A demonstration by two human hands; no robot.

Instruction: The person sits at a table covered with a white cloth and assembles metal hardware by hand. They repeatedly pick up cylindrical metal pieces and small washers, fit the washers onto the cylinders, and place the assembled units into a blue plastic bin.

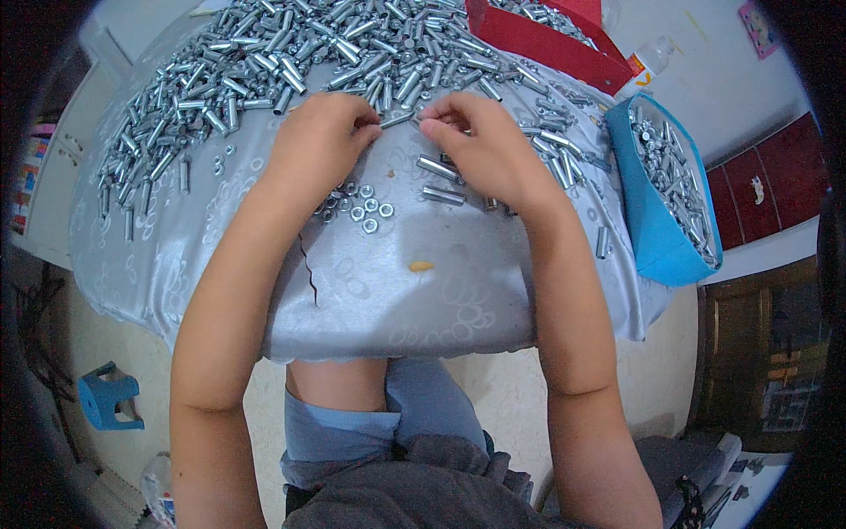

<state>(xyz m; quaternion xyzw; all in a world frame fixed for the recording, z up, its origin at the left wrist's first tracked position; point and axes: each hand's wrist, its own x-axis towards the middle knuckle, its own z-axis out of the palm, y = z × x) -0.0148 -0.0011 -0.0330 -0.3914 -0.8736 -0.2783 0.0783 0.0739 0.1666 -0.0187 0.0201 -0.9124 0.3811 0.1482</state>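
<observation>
1 blue bin (645,229) and 1 red box (546,46); metal pieces (674,189) in both

Stretched in from the lower edge on bare arms (225,309), with left hand (322,128) and right hand (483,145) near each other at upper centre, fingers (361,112) curled inward.

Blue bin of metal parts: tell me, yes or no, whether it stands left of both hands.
No, the blue bin stands to the right of the right hand.
</observation>
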